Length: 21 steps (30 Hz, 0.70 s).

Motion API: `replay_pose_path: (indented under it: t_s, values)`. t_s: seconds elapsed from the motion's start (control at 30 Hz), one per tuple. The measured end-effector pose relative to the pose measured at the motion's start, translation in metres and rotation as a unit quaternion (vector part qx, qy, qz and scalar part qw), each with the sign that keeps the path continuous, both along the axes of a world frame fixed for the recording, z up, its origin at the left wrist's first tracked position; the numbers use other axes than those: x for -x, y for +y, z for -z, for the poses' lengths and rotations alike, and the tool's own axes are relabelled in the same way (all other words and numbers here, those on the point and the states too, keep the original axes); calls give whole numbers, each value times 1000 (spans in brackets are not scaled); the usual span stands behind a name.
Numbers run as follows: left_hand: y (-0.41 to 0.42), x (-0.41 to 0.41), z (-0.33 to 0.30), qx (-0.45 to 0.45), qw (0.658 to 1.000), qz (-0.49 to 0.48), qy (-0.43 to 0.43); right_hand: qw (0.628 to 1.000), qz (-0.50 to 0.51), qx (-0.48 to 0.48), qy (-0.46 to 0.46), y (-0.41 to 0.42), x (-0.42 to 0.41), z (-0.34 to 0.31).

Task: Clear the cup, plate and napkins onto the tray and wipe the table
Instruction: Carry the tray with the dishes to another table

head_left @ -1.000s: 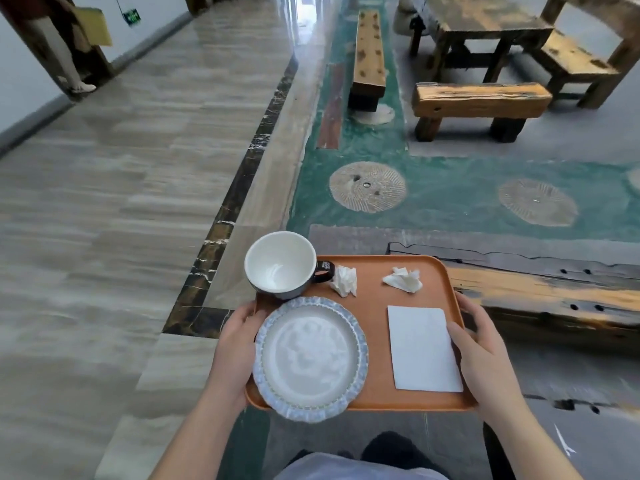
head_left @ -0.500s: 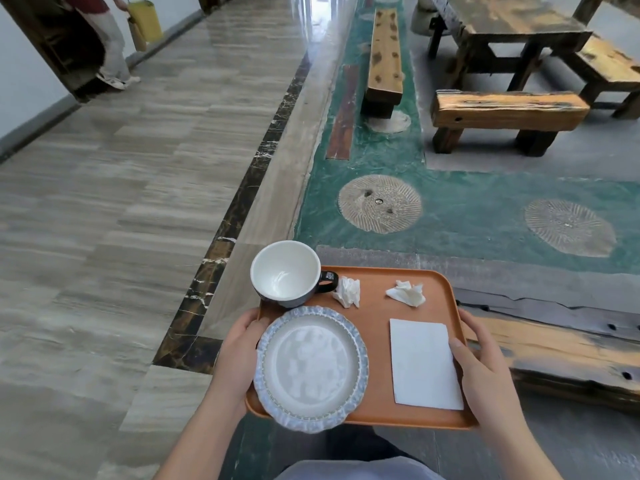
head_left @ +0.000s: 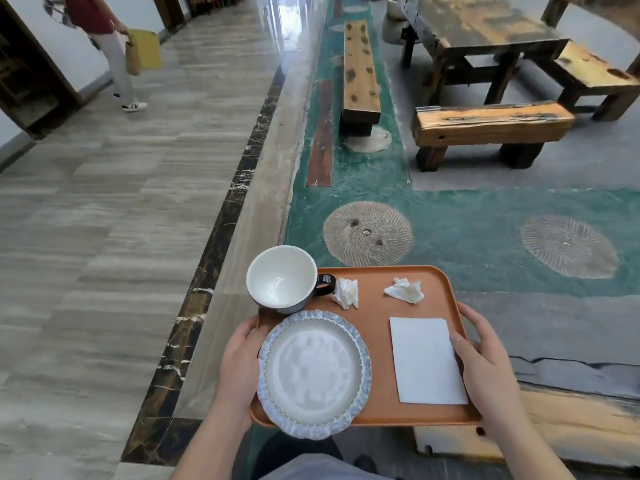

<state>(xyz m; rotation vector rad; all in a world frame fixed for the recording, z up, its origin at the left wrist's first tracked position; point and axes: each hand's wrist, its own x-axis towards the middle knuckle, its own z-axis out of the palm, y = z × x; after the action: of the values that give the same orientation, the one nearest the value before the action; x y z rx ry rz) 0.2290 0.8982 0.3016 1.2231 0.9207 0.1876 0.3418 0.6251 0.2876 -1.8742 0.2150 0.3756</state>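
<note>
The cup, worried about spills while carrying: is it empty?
Empty: the upright cup shows only its bare white inside, no liquid.

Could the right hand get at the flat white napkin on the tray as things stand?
Probably yes: the right hand grips the tray's right edge with its thumb already at the flat napkin, nothing lying between. But letting go would leave the loaded tray to the left hand alone.
</note>
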Motion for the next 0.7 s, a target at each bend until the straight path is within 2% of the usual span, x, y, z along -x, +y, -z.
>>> replay_pose_path:
  t_s: [0.37,0.57,0.7]
  values:
    - [124,-197,-2,7,998,58,-20,999,39,3,-26,113,-166,-3]
    - [196,-286,1,44,996,76,-23,997,75,-8,-26,171,-235,-12]
    - [229,-340,3,32,995,96,-9,996,85,-7,-20,202,-280,-12]
